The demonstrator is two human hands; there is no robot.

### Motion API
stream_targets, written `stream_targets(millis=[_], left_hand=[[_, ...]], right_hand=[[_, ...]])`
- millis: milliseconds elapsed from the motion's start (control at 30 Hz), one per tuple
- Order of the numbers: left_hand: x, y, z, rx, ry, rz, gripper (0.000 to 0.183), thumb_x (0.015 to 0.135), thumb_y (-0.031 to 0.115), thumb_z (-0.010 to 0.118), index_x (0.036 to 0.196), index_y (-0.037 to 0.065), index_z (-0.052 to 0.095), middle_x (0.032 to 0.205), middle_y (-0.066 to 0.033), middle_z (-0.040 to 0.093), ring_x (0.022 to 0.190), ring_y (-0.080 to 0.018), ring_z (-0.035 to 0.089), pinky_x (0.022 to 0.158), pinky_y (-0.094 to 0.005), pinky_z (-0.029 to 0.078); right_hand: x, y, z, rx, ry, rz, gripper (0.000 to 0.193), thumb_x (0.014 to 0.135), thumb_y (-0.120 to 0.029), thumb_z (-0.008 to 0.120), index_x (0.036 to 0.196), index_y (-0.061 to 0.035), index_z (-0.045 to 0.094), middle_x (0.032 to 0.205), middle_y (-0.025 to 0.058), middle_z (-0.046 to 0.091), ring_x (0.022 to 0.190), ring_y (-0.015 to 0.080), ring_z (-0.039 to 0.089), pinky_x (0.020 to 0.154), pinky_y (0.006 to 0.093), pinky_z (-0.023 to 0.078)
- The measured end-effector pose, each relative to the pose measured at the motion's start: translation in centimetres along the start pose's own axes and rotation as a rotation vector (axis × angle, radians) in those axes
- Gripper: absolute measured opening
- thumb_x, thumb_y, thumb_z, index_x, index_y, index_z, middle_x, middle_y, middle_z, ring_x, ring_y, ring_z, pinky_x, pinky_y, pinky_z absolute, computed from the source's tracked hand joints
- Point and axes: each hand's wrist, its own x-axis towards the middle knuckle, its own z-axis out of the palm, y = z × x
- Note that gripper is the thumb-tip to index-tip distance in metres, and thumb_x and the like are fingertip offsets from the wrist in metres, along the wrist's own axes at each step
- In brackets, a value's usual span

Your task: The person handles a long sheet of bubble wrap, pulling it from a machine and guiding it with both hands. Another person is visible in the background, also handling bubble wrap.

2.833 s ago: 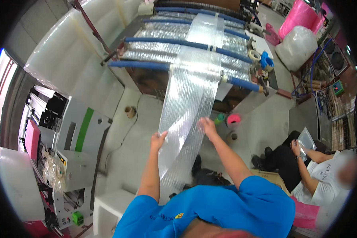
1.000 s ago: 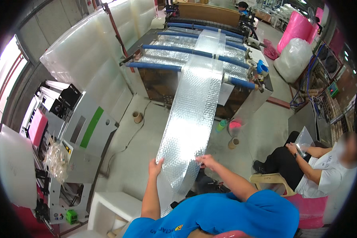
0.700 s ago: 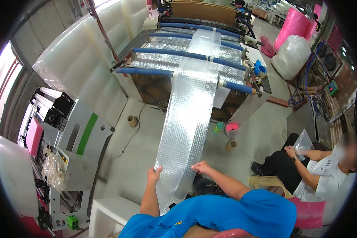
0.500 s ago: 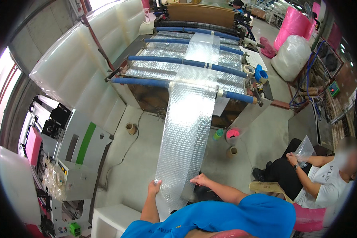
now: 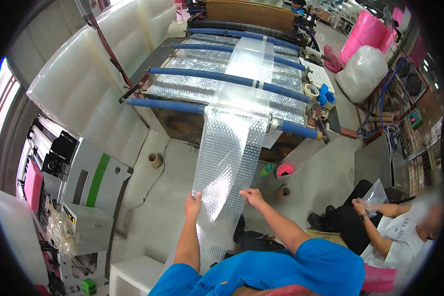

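A long strip of clear bubble wrap point(image 5: 246, 153) comes down toward me from the blue rollers of a machine and runs on to my lap. My left hand point(image 5: 194, 203) is closed on the strip's left edge, with the thumb on top. On the opposite edge, my right hand point(image 5: 253, 197) pinches the film between thumb and fingers. Between the two hands the strip hangs slightly slack, with a bright diagonal glare across it. Its near end is partly hidden by my blue shirt.
Blue rollers point(image 5: 227, 77) cross the machine ahead. Tape rolls point(image 5: 311, 91) lie at its right side. On the floor stand cardboard cores point(image 5: 155, 160) and a pink roll point(image 5: 284, 170). A grey-white machine point(image 5: 86, 182) is at left; a seated person point(image 5: 387, 222) holds clear film at right.
Both hands have moved forward along the strip, arms reaching farther out. The strip between them has slackened, and its glare has changed shape. The view has shifted slightly.
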Motion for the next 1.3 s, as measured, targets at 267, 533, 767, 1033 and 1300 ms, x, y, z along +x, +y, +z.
stream_targets(millis=[267,533,767,1033,1300], left_hand=[[-0.7,4.1,-2.4,-0.221,0.1,0.126,0.058,0.053,0.046,0.068,0.087,0.003,0.051,0.081,-0.0135,0.057,0.076,-0.0262,0.055,0.064,-0.0336,0.042],[-6.2,-3.7,-4.1,-0.037,-0.261,-0.001,0.084,0.042,0.052,0.072,0.094,-0.009,0.046,0.09,-0.0186,0.055,0.084,-0.0257,0.054,0.073,-0.0322,0.042],[-11.1,-4.2,-7.5,0.022,-0.047,0.031,0.077,0.043,0.052,0.071,0.093,-0.001,0.043,0.084,-0.0165,0.055,0.079,-0.028,0.055,0.067,-0.0355,0.043],[-16.5,-2.3,-11.5,0.139,0.098,0.22,0.064,0.051,0.043,0.071,0.094,0.004,0.043,0.08,-0.0153,0.057,0.075,-0.0306,0.055,0.064,-0.0359,0.043],[-13.7,-7.3,-12.3,-0.09,-0.2,0.231,0.061,0.049,0.034,0.075,0.092,0.0,0.049,0.085,-0.0131,0.058,0.079,-0.0234,0.056,0.07,-0.0311,0.043]], right_hand=[[-0.1,-3.7,0.4,0.507,0.147,-0.13,0.023,0.076,-0.029,0.055,0.082,-0.0062,0.054,0.07,-0.0007,0.051,0.061,0.0092,0.049,0.05,0.0231,0.042],[-7.7,3.2,7.1,0.537,0.015,0.133,0.022,0.077,-0.024,0.054,0.088,-0.0059,0.052,0.081,0.0019,0.054,0.068,0.0126,0.053,0.058,0.0282,0.047],[-12.8,7.0,9.5,0.235,-0.003,0.017,0.028,0.074,-0.028,0.057,0.081,-0.0009,0.055,0.062,0.0005,0.052,0.054,0.006,0.045,0.046,0.0213,0.035],[-15.5,2.5,9.6,0.587,0.769,-0.602,0.027,0.069,-0.024,0.063,0.084,-0.0022,0.053,0.064,0.0021,0.051,0.055,0.0082,0.044,0.05,0.0206,0.036],[-16.8,-2.9,9.1,0.33,0.05,-0.011,0.04,0.067,-0.046,0.058,0.074,-0.0068,0.059,0.076,-0.0001,0.054,0.067,0.0103,0.043,0.054,0.0256,0.033]])
